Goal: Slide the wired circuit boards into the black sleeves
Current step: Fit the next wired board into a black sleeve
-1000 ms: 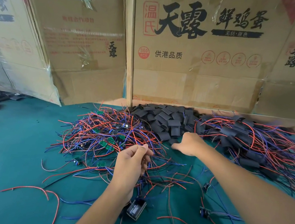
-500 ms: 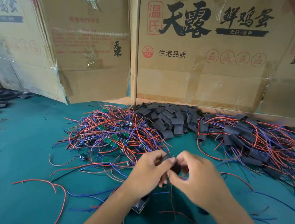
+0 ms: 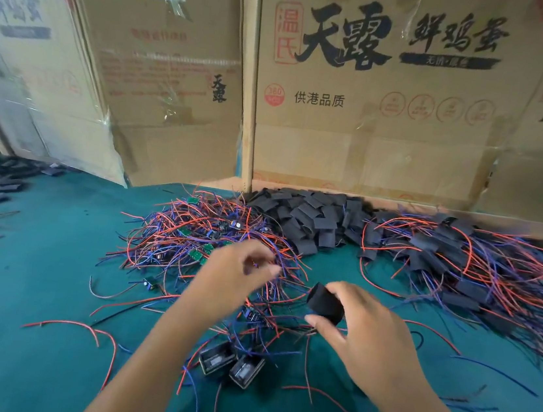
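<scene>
Right hand [image 3: 367, 334] pinches black sleeve [image 3: 326, 303]; left hand [image 3: 238, 272] blurred over wired boards [image 3: 197, 241]

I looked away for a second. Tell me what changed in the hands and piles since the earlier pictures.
The right hand reached to the loose sleeve pile, came back and now pinches one black sleeve. The left hand met it half a second ago, then moved apart toward the wired boards; blur hides its grip. The piles stayed put.

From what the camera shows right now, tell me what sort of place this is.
Probably a small, makeshift electronics assembly bench. A green table holds heaps of wired circuit boards, empty black sleeves and sleeved boards, screened by reused cardboard boxes.
</scene>
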Action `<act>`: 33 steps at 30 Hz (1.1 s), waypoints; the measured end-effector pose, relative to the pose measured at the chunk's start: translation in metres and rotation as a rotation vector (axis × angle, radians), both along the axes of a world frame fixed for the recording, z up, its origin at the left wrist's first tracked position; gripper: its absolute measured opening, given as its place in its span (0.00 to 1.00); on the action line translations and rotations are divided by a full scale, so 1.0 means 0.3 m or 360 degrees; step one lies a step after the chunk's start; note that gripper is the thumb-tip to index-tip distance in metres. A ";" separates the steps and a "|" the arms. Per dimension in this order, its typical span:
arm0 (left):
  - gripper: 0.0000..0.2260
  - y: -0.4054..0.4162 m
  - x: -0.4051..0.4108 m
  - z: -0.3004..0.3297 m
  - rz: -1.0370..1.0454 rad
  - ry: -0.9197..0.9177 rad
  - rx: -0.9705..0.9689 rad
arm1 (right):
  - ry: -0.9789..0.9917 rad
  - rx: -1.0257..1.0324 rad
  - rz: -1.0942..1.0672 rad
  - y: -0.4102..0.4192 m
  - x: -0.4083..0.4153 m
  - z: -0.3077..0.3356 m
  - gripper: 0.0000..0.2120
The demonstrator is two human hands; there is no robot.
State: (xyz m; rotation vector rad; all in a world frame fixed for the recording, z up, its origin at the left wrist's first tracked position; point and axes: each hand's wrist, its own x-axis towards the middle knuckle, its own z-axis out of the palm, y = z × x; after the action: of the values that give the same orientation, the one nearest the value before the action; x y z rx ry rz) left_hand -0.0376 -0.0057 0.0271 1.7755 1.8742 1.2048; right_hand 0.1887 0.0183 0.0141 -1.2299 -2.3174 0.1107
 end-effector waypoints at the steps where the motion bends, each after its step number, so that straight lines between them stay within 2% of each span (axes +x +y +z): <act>1: 0.08 0.013 -0.039 0.014 0.0236 0.0161 -0.0033 | -0.0009 0.0009 -0.0002 0.000 0.000 0.000 0.20; 3: 0.13 0.046 -0.100 0.023 0.0515 0.0538 -0.0270 | -0.0041 0.0012 -0.0004 -0.001 -0.001 0.002 0.19; 5: 0.14 0.071 -0.129 0.019 0.0550 0.0858 -0.0519 | -0.0050 -0.0004 0.0005 -0.002 -0.003 0.002 0.18; 8: 0.14 0.080 -0.140 0.013 0.0495 0.0915 -0.0557 | -0.0058 -0.0003 -0.0001 0.003 0.002 0.002 0.18; 10: 0.10 0.071 -0.157 0.033 0.0493 0.0761 -0.0419 | -0.0061 0.0001 -0.0016 0.010 0.008 0.001 0.17; 12: 0.08 0.053 -0.176 0.068 0.0477 0.0461 -0.0236 | -0.0050 0.0002 -0.0024 0.016 0.011 0.001 0.16; 13: 0.07 0.044 -0.184 0.086 0.0437 0.0182 -0.0138 | -0.0043 -0.0001 -0.0028 0.019 0.013 0.001 0.16; 16: 0.06 -0.005 -0.167 0.123 0.0012 -0.1004 0.0130 | -0.0069 -0.0022 -0.0023 0.025 0.017 0.001 0.16; 18: 0.05 -0.028 -0.134 0.116 -0.0179 -0.1353 0.0285 | -0.0130 -0.0023 -0.0023 0.031 0.018 -0.002 0.16; 23: 0.03 -0.050 -0.067 0.094 -0.0128 -0.1562 0.0679 | -0.0167 -0.0055 -0.0031 0.041 0.022 -0.008 0.15; 28: 0.04 -0.099 -0.096 0.197 0.0017 -0.1368 0.1093 | -0.0143 -0.0069 -0.0005 0.043 0.028 -0.009 0.16; 31: 0.03 -0.121 -0.097 0.277 0.0021 -0.1192 0.1189 | -0.0143 -0.0061 0.0008 0.041 0.027 -0.011 0.17; 33: 0.04 -0.118 -0.080 0.304 -0.0021 -0.1174 0.1207 | -0.0139 -0.0053 0.0007 0.040 0.025 -0.011 0.17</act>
State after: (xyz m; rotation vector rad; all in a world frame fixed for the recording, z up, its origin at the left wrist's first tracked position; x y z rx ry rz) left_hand -0.0615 -0.0409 0.1183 1.2809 1.0301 2.3547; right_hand 0.1961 0.0301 0.0109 -1.2696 -2.4021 0.0991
